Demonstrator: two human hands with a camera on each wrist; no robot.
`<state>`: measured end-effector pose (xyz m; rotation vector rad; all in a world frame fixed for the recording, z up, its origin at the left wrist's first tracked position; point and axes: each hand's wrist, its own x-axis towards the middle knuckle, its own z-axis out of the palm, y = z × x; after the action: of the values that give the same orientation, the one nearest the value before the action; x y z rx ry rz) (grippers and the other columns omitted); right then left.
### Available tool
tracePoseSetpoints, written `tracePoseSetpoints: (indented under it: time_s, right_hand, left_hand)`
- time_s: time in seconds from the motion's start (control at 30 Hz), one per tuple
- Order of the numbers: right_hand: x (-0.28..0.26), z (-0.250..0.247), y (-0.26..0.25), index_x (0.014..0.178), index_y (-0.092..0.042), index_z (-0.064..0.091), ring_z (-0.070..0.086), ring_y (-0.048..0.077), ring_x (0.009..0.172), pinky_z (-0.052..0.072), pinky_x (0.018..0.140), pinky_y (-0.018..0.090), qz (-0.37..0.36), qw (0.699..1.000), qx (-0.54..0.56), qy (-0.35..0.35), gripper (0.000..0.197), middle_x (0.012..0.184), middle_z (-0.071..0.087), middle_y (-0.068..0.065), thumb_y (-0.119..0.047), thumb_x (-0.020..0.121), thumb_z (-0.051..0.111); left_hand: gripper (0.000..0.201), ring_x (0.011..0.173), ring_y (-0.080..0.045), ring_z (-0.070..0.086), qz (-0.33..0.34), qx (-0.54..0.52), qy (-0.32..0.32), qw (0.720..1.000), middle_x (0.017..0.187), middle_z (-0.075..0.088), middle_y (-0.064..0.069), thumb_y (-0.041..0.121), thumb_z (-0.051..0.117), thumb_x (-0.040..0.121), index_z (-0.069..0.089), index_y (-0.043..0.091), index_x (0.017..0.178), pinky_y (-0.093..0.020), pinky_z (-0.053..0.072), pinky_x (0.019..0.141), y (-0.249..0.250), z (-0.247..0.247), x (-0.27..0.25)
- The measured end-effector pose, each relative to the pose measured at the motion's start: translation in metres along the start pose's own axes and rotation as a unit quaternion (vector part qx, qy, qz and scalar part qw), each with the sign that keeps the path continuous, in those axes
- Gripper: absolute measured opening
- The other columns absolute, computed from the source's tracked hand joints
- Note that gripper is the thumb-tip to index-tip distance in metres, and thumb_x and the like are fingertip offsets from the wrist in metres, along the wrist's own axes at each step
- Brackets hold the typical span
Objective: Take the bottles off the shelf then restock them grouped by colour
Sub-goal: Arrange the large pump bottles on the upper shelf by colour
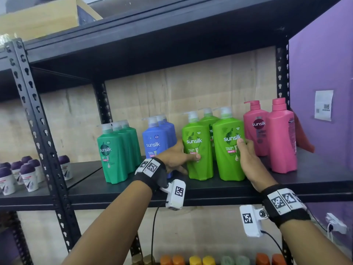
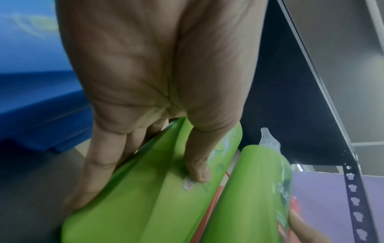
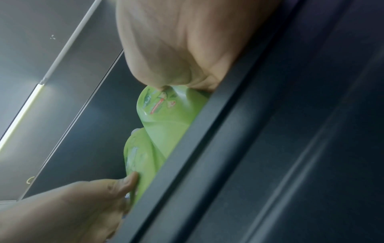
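On the black shelf (image 1: 114, 190) the bottles stand in colour groups: dark green (image 1: 114, 155), blue (image 1: 155, 142), light green, pink (image 1: 280, 138). My left hand (image 1: 183, 157) grips the front left light green bottle (image 1: 198, 150), its thumb on the label and its fingers round the left side. In the left wrist view the thumb (image 2: 197, 171) presses that bottle (image 2: 158, 197). My right hand (image 1: 246, 155) grips the front right light green bottle (image 1: 229, 146), thumb on its front, the other fingers hidden beside the pink ones. A third light green bottle (image 1: 209, 119) stands behind.
Small purple-capped roll-ons (image 1: 28, 175) fill the neighbouring shelf on the left. Orange and yellow caps (image 1: 191, 260) show on the shelf below. A purple wall (image 1: 324, 73) closes the right side, and a shelf board (image 1: 152, 44) runs overhead. Bare shelf lies in front of the bottles.
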<state>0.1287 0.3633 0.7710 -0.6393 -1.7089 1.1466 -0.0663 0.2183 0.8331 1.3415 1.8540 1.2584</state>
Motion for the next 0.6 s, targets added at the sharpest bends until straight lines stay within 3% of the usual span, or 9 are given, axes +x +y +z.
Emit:
tracePoseSetpoints:
  time_s: [0.1, 0.17, 0.27, 0.37, 0.43, 0.6]
  right_hand:
    - [-0.002, 0.001, -0.003, 0.111, -0.052, 0.041, 0.056, -0.006, 0.092, 0.039, 0.085, 0.038, -0.006, 1.000, 0.004, 0.010, 0.048, 0.104, 0.058, -0.024, -0.086, 0.081, 0.025]
    - [0.000, 0.001, -0.004, 0.111, -0.049, 0.044, 0.056, -0.004, 0.097, 0.041, 0.088, 0.038, -0.004, 1.000, 0.022, 0.012, 0.052, 0.106, 0.059, -0.024, -0.087, 0.078, 0.030]
    - [0.001, 0.001, -0.003, 0.107, -0.050, 0.046, 0.058, 0.000, 0.106, 0.044, 0.095, 0.040, 0.001, 0.999, 0.039, 0.009, 0.055, 0.111, 0.060, -0.022, -0.093, 0.073, 0.035]
    - [-0.002, 0.002, -0.003, 0.107, -0.057, 0.042, 0.065, 0.005, 0.102, 0.049, 0.090, 0.038, -0.006, 1.000, 0.019, 0.001, 0.059, 0.115, 0.064, -0.019, -0.101, 0.069, 0.037]
    - [-0.005, 0.000, -0.005, 0.104, -0.063, 0.041, 0.065, 0.003, 0.100, 0.049, 0.083, 0.032, -0.013, 1.000, 0.015, -0.005, 0.055, 0.115, 0.064, -0.022, -0.102, 0.066, 0.042]
    - [-0.007, -0.002, -0.007, 0.113, -0.055, 0.047, 0.062, 0.001, 0.110, 0.048, 0.100, 0.037, -0.026, 0.999, 0.024, -0.013, 0.064, 0.118, 0.064, -0.025, -0.099, 0.066, 0.049]
  left_hand:
    - [0.059, 0.116, -0.025, 0.067, -0.003, -0.004, 0.001, 1.000, 0.129, 0.067, 0.000, 0.015, 0.074, 0.094, 0.036, 0.024, 0.138, -0.062, 0.059, 0.084, 0.004, 0.010, 0.012]
    - [0.066, 0.115, -0.027, 0.068, -0.012, -0.006, -0.001, 1.000, 0.132, 0.066, -0.004, 0.014, 0.075, 0.093, 0.034, 0.018, 0.144, -0.061, 0.060, 0.081, 0.008, 0.016, 0.021]
    - [0.078, 0.124, -0.035, 0.062, -0.018, 0.015, 0.000, 1.000, 0.141, 0.058, -0.010, 0.018, 0.079, 0.090, 0.029, 0.014, 0.149, -0.069, 0.054, 0.089, 0.013, 0.023, 0.034]
    - [0.086, 0.128, -0.037, 0.058, -0.019, 0.039, 0.010, 0.999, 0.144, 0.055, -0.011, 0.023, 0.081, 0.088, 0.022, 0.012, 0.149, -0.062, 0.052, 0.100, 0.015, 0.025, 0.046]
    - [0.083, 0.129, -0.039, 0.058, -0.028, 0.017, 0.010, 0.999, 0.143, 0.055, -0.012, 0.020, 0.080, 0.089, 0.022, 0.014, 0.147, -0.063, 0.051, 0.101, 0.017, 0.028, 0.052]
    - [0.057, 0.123, -0.041, 0.063, -0.047, -0.034, -0.015, 0.998, 0.136, 0.063, -0.018, 0.008, 0.074, 0.092, 0.045, 0.012, 0.140, -0.070, 0.050, 0.097, 0.021, 0.037, 0.059]
